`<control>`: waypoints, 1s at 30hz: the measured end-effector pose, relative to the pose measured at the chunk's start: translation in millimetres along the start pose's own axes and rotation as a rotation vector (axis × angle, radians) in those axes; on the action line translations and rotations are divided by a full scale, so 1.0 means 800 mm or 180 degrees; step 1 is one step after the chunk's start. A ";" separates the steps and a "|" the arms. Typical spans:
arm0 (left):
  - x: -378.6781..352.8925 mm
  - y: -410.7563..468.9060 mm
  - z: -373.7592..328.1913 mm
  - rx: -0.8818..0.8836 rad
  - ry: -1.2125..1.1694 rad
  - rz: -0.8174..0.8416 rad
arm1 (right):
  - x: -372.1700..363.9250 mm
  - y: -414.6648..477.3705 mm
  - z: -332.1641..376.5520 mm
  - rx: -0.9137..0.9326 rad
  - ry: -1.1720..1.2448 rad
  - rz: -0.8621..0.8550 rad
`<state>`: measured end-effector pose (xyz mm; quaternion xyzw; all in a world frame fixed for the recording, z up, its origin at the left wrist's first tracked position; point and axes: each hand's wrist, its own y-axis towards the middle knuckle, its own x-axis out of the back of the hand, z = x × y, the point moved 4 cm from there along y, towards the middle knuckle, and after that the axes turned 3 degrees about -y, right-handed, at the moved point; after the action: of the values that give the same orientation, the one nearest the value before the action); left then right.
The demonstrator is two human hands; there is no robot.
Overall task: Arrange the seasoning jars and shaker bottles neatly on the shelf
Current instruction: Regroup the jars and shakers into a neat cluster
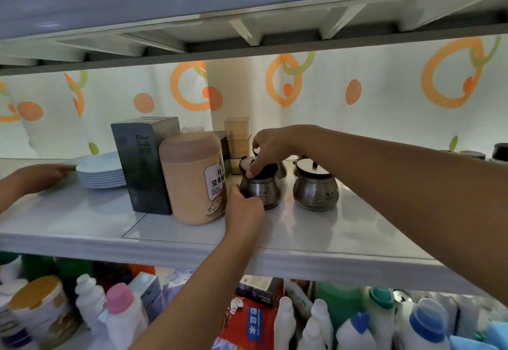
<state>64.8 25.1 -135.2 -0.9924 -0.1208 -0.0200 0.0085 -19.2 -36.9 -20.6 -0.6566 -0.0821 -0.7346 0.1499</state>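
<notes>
ok, steel seasoning jar [261,193] sits on the white shelf [316,239], just beside the tan canister [192,179] and left of a second steel jar [314,193]. left hand [243,209] grips its body from the front-left, and right hand [270,146] reaches over and pinches the dark lid [267,170]. a third hand [41,177] at far left touches the plate stack [101,171].

"坚果" on the beige canister [189,179] label; "巴旦木" on the red packet [236,330] below
</notes>
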 end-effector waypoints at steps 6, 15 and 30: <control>-0.015 -0.007 -0.004 -0.0066 0.0003 0.0106 | 0.005 -0.009 -0.021 -0.0107 -0.0118 -0.0011; -0.018 -0.013 -0.007 -0.0013 0.0022 0.0039 | 0.000 -0.012 -0.028 -0.0215 -0.0088 0.0038; -0.041 0.050 -0.145 -0.1242 0.1139 0.0286 | 0.080 -0.012 -0.121 -0.0341 0.0196 -0.0301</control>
<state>38.1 -24.2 -21.0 -0.9604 -0.0670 -0.2176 -0.1608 -119.6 -65.6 31.0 -0.6361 -0.0689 -0.7641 0.0822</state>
